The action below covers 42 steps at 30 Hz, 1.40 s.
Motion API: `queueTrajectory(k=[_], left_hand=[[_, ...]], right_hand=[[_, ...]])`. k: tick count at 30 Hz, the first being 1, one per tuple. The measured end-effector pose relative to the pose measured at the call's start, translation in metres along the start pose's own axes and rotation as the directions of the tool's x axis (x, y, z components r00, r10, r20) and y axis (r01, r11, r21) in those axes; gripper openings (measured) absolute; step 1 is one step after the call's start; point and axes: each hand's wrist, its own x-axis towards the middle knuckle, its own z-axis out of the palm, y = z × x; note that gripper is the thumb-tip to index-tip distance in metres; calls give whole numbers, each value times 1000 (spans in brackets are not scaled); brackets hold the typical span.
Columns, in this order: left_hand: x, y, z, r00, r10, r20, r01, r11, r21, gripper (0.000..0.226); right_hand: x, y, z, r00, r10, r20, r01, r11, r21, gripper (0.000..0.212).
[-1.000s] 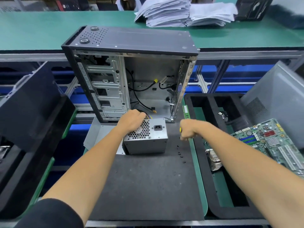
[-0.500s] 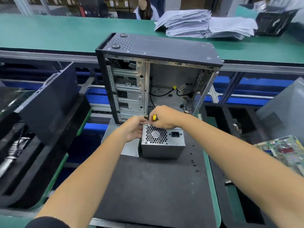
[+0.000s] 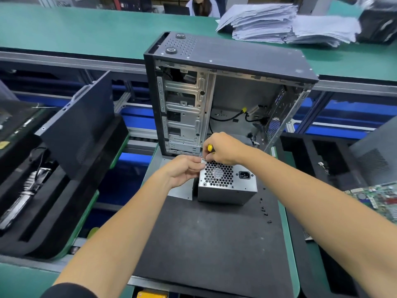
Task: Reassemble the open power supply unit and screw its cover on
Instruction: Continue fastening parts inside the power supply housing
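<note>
While the power supply unit [image 3: 226,186] sits on the black mat [image 3: 214,244] with its fan grille up, both hands meet at its ten o'clock corner, the right hand [image 3: 225,149] gripping a yellow-handled screwdriver [image 3: 210,147] and the left hand [image 3: 184,169] pinching beside it, equally near.
</note>
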Motion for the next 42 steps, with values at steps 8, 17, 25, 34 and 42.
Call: queueTrajectory(k=[8,17,25,34,42], left_hand=[[0,3,2,1000,-18,11,18,1000,19,25],[-5,5,5,1000,-12,-4,12,994,-106,17],[-11,5,7,1000,-14,-27,9,989,-146,20],[-11,4,10,999,-6,-49,-3,983,-181,17],[-8,4,12,997,23,-74,-26,998,-52,11]], right_hand=[[-1,-1,1,1000,2,27,0,998,-70,13],[0,-7,-1,998,-47,34,52,987,-150,17],[-3,-1,-1,1000,-4,25,4,1000,-11,15],[-6,-5,0,999,-48,13,49,992,-115,14],[-8,2,-2,999,-37,27,38,999,-30,21]])
